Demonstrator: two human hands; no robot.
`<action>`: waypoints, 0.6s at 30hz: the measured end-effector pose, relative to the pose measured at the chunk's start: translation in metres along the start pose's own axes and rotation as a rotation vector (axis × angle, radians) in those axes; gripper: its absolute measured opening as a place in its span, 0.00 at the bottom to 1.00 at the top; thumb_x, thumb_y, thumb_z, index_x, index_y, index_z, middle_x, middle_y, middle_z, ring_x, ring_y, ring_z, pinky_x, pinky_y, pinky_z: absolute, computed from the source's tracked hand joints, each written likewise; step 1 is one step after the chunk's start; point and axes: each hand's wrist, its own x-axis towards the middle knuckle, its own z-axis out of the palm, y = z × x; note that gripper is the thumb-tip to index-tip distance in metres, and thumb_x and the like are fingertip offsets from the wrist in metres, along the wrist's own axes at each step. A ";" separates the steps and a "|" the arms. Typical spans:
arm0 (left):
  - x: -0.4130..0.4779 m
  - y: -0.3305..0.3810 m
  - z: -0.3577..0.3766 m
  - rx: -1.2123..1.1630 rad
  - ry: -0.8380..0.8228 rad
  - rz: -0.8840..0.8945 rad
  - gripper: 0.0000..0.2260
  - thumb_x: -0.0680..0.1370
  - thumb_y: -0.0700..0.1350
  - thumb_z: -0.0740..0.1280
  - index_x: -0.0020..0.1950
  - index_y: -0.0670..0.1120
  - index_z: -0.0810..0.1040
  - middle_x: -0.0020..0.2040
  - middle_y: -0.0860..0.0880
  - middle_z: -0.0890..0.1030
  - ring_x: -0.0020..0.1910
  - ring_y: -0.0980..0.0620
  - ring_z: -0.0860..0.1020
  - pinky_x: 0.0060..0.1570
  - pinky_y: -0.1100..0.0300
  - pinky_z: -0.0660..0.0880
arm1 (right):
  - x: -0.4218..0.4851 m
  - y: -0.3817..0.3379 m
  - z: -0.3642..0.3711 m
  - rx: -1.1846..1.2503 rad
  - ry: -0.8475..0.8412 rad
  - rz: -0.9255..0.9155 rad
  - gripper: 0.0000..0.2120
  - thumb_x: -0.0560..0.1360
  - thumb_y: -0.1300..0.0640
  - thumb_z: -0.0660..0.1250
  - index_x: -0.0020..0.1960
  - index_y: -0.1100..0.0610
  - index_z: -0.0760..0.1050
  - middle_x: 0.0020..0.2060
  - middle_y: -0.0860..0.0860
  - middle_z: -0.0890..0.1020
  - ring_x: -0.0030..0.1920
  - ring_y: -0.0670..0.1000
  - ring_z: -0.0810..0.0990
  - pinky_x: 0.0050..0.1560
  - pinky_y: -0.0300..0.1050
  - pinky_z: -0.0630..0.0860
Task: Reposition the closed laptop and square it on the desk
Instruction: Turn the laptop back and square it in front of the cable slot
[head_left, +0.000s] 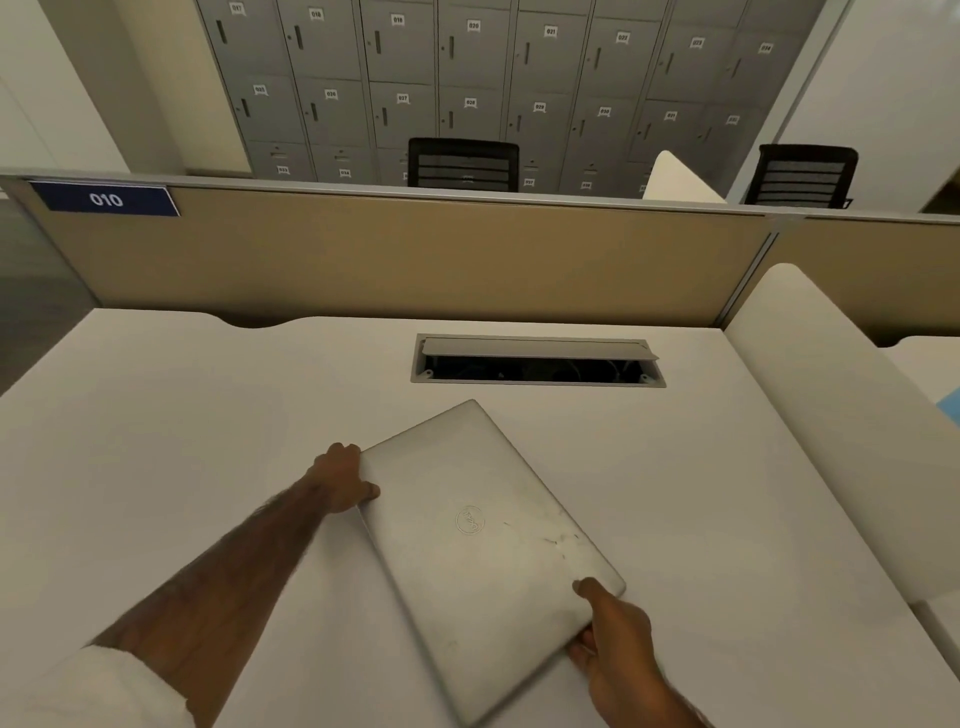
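Laptop: a closed silver machine with a round logo on its lid is seen skewed on the white counter, its long edges running diagonally from a far corner that points toward the cable hatch to a near corner at the bottom edge of the view. Scuff marks are visible on the lid on its right-hand side.

Left hand: the laptop's left corner is grasped, with the thumb laid on the lid and the fingers wrapped at the edge; the grip is clenched on the laptop. The bare forearm is extended from a rolled white sleeve at the lower left.

Right hand: the laptop's right near corner is held, the thumb pressed on top and the fingers curled beneath the edge, which appears slightly raised off the counter there; the grip is clenched on the laptop.

Cable hatch: a rectangular recessed opening is shown just beyond the laptop, its grey flap tilted open and dark cabling glimpsed inside.

Divider: a tan partition is set behind the hatch, with a blue plate marked 010 at its left end.

Beyond the divider: two black chair backs and a wall of numbered grey lockers are seen.
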 end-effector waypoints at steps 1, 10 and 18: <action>-0.003 -0.002 0.001 -0.007 0.006 -0.012 0.31 0.74 0.55 0.72 0.70 0.40 0.68 0.68 0.40 0.70 0.68 0.38 0.71 0.66 0.48 0.71 | 0.003 -0.004 0.001 -0.014 -0.005 -0.014 0.18 0.75 0.65 0.70 0.65 0.66 0.77 0.58 0.66 0.84 0.51 0.61 0.82 0.52 0.55 0.80; -0.030 -0.013 0.012 -0.101 0.053 -0.095 0.31 0.71 0.59 0.72 0.66 0.41 0.71 0.64 0.41 0.71 0.64 0.39 0.72 0.61 0.48 0.74 | 0.046 -0.041 0.011 -0.181 0.012 -0.137 0.14 0.73 0.64 0.73 0.57 0.68 0.80 0.52 0.65 0.85 0.45 0.60 0.82 0.47 0.54 0.79; -0.054 -0.014 0.019 -0.183 0.111 -0.192 0.19 0.71 0.58 0.72 0.51 0.44 0.77 0.51 0.46 0.80 0.48 0.44 0.80 0.49 0.51 0.79 | 0.082 -0.076 0.024 -0.288 0.055 -0.218 0.12 0.72 0.62 0.74 0.35 0.60 0.73 0.32 0.56 0.72 0.30 0.54 0.69 0.32 0.45 0.65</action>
